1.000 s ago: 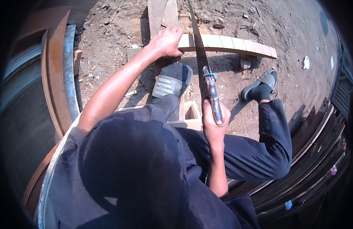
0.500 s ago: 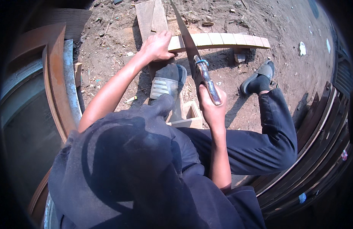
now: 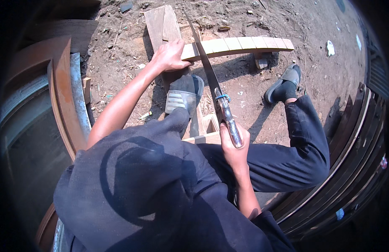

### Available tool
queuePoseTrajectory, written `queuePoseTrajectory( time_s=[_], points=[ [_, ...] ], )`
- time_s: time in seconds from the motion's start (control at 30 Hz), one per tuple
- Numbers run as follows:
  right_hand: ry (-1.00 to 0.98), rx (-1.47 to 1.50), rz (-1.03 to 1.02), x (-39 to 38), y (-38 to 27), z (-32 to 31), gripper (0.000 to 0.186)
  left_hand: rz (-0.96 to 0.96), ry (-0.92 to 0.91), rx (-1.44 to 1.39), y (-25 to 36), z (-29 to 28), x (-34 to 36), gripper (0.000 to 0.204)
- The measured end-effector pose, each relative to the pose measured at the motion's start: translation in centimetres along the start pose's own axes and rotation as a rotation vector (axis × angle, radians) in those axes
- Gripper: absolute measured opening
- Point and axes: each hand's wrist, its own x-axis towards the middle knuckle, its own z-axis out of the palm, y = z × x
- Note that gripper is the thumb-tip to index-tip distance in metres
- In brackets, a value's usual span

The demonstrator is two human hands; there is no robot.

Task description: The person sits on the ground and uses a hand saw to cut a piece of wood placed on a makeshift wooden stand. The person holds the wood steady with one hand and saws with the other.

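While the left hand (image 3: 169, 56) clasps a curved board (image 3: 240, 43), the right hand (image 3: 236, 152) grips a saw (image 3: 208, 69) — blade crosswise.

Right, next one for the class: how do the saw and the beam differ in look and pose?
The saw has a dark blade; the beam is pale, with lines across it.
The saw narrows toward its far tip; the beam is blunt-ended.
The saw points away from the person; the beam lies crosswise beneath the blade.
Both are long and narrow.

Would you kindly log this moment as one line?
left hand: holding pale wood strip | right hand: gripping saw | blade: across strip
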Motion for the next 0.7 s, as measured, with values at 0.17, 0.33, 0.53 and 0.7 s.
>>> queuePoseTrajectory(
  time_s=[0.17, 0.33, 0.53, 0.7],
  points=[
    [-0.059, 0.058, -0.04, 4.5, 1.0, 3.0, 0.017, -0.031, -0.022, 0.046, -1.3, -0.4, -0.8, 0.063],
    [-0.036, -0.022, -0.03, 0.3, -0.2, 0.0, 0.012, 0.012, -0.003, 0.015, -0.2, -0.2, -0.2, 0.062],
    [-0.044, 0.051, 0.014, 4.4, 0.2, 1.8, 0.019, -0.003, -0.039, 0.001, -0.3, -0.4, 0.0, 0.06],
    [-0.058, -0.069, 0.013, 1.1, -1.0, 0.5, 0.014, 0.012, 0.004, 0.009, -0.4, 0.0, -0.3, 0.057]
  ],
)
